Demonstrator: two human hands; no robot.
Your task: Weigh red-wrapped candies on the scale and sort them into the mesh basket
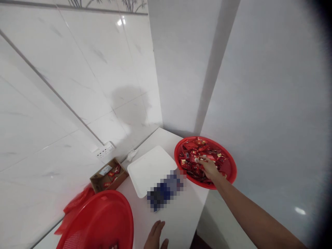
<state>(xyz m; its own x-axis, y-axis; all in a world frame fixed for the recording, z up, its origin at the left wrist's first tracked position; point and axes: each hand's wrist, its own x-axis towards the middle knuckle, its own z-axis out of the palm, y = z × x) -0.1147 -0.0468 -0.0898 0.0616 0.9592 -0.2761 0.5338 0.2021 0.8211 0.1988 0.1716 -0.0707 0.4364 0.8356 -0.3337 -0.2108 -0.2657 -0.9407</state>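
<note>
My right hand reaches into a round red plastic basin on the table's right side. Its outstretched fingers touch small shiny red packets, which lie in a loose heap; I see none lifted clear of it. Low in the picture, my left hand is over the white table, partly cut off by the frame's edge. Its fingers and thumb are apart and hold nothing. A shallow white tray lies between the basins, beyond my left hand.
At left stands a red basket with a few dark red items inside. Behind it are a cardboard box with red packets, a red plastic bag and a power strip. A pixelated blue object overlaps the tray. Walls meet behind the table.
</note>
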